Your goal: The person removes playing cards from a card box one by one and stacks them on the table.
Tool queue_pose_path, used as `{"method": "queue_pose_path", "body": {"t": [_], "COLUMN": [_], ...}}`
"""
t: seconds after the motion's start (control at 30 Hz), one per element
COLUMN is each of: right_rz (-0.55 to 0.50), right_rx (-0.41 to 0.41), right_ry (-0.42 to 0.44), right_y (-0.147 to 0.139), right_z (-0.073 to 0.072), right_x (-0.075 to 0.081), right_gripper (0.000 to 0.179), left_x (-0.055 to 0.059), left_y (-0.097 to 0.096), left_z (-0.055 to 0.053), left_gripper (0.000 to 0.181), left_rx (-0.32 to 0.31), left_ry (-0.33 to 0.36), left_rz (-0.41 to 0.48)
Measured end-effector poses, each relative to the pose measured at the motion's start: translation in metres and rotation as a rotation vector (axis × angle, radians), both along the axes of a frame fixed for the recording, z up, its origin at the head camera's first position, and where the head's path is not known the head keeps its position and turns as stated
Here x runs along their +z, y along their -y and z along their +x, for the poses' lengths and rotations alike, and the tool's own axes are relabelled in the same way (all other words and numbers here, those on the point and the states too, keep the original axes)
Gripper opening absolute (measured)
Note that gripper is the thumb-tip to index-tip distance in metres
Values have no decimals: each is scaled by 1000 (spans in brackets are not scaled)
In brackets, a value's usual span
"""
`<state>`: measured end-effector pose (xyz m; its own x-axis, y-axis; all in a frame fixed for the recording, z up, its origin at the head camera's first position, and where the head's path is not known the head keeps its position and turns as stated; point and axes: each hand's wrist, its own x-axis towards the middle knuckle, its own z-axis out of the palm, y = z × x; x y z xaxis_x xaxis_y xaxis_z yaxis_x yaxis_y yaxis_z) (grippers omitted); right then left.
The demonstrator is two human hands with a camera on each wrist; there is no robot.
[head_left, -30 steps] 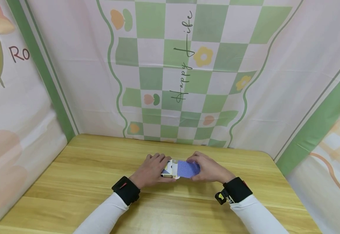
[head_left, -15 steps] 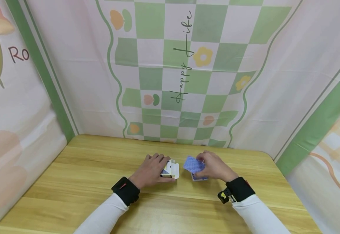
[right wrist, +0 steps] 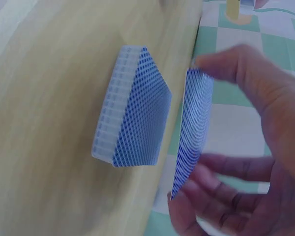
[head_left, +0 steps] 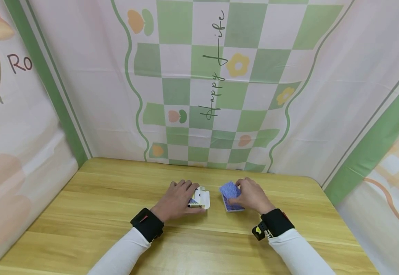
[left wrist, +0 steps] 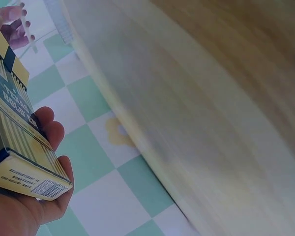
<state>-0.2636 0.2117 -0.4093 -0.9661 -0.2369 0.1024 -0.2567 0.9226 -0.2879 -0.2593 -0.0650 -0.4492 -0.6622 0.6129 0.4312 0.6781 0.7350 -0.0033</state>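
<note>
My left hand (head_left: 175, 202) grips a card box (left wrist: 24, 128) with its fingers curled round the sides. The box is yellow and dark blue with a barcode on one end, and in the head view its white flap (head_left: 204, 199) stands out to the right. Farther right, a stack of blue-backed playing cards (right wrist: 140, 118) lies on the table. My right hand (head_left: 253, 196) pinches a blue-backed playing card (right wrist: 194, 123) by its edges, just above the stack and apart from it. In the head view, thumb and card hide part of the stack.
Both hands work over a wooden table (head_left: 92, 214). A printed cloth (head_left: 206, 88) with green checks hangs behind its far edge, and more cloth hangs at the left and right.
My right hand has moved a little right from the box flap with the playing card, now over the stack, which came into view. My left hand has stayed on the card box.
</note>
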Motion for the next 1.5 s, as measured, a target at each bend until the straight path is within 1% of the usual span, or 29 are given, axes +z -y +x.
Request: {"method": "queue_pose_path", "body": {"t": [0.1,0.23,0.3,0.4,0.5,0.6,0.8,0.97,1.23,1.5], "right_rz": [-2,-37,-54,-67,-64,-58,-47,-50,-46,-41], "right_rx": [-69,-142,-165,-186,-205,-224,-238,-241,-248,-260], "right_ry": [14,3,-5,-3,23,50,70,70,81,88], "right_y": [1,4,6,8,11,14,15,15,16,18], "right_z": [2,4,4,5,6,5,5,4,3,3], "right_x": [-3,-7,-9,-11,-13,-14,-16,-18,-19,-18], "right_gripper": [65,65,62,55,51,52,56,55,59,59], "left_x": [-1,-2,-3,-4,-4,-3,-2,-3,-4,-3], "left_y": [1,1,1,1,2,2,3,4,4,3], "left_z": [0,-1,-2,-2,-3,-3,-2,-2,-2,-1], "left_gripper": [79,80,79,79,78,78,78,78,78,79], "left_rx": [23,73,97,115,124,129,134,133,126,128], "left_ry": [32,62,59,44,27,11,20,17,16,33], "left_rz": [5,11,9,14,15,13,22,20,26,34]}}
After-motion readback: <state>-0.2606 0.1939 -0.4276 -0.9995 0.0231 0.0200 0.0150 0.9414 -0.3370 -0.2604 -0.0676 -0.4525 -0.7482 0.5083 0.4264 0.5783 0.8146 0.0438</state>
